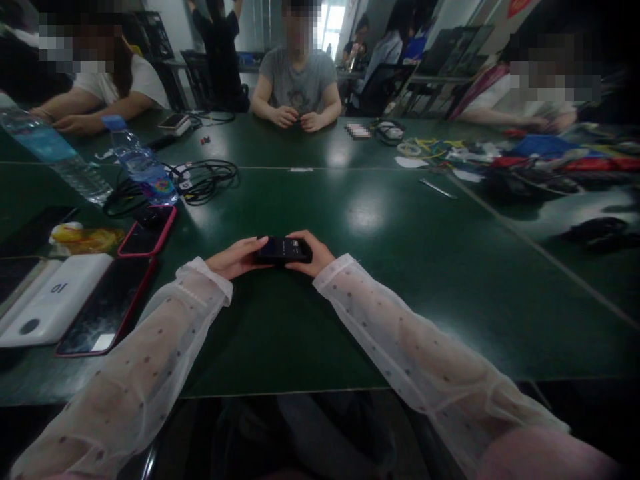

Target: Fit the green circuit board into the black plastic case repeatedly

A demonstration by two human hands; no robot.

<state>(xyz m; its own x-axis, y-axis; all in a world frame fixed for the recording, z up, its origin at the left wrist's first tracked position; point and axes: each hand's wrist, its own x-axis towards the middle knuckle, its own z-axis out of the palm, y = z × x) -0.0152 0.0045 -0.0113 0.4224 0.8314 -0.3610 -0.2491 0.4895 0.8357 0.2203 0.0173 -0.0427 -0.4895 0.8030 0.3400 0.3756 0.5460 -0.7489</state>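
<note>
Your left hand (235, 259) and right hand (316, 256) are closed around opposite ends of a small black rectangular device with a lit screen (283, 250), fingers and thumbs bent around its edges, the left thumb lying on its top. The device is low over the glossy dark green table (425, 267); you cannot tell whether it touches the surface. Left of the device lie a phone in a bright pink rectangular case (149, 235), then, nearer you, a dark-screened phone with a red edge (111, 303) and a white oblong power bank (57, 300). Beyond it to the left are a clear plastic bottle with a blue cap (140, 163) and coiled black cables (215, 179); beyond it to the right, a slim silver metal tool (437, 189). Straight across from it sits a person in a grey T-shirt (299, 77).
</note>
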